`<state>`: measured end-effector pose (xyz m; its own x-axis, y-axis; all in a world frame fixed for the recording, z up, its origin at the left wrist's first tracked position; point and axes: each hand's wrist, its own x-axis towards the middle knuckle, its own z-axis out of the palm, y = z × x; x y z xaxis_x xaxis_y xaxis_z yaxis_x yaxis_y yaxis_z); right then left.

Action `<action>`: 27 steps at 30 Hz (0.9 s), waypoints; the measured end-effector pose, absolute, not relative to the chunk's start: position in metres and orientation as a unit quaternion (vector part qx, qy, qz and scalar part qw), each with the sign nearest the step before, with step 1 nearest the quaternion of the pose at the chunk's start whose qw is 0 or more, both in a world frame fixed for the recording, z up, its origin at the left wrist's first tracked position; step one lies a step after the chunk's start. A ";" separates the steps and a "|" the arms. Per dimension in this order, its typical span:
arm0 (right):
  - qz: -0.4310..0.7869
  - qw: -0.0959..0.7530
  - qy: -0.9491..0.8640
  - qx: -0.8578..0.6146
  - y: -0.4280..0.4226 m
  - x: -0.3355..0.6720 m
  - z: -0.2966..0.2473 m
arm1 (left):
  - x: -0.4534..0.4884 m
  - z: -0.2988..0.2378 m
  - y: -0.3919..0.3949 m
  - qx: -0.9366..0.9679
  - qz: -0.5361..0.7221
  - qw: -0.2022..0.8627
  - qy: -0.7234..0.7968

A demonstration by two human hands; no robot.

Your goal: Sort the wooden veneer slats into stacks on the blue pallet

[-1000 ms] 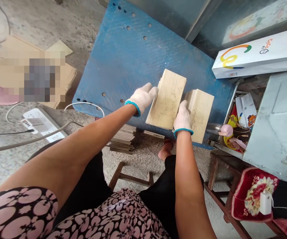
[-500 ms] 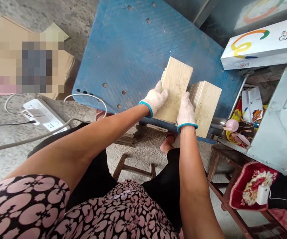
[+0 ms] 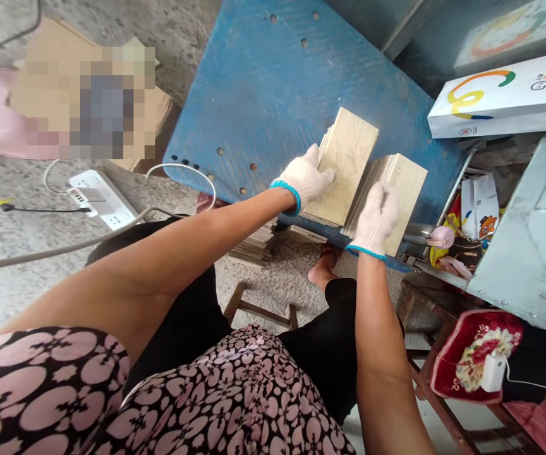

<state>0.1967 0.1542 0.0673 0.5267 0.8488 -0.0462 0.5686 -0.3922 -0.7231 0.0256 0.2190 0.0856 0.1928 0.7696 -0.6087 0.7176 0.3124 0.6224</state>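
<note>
Right hand (image 3: 378,213) shifted; right stack (image 3: 406,188) beneath.

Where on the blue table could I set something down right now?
The widest bare patch of the blue table lies beyond the left hand and the left board stack. A smaller one lies between the right board stack and the white bag. It's crowded at the near edge, where both hands and stacks sit close to the pink-lidded flask.
</note>
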 end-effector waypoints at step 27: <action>0.133 -0.199 -0.695 -0.678 0.046 0.141 0.021 | -0.046 0.151 0.166 0.590 0.139 0.502 0.617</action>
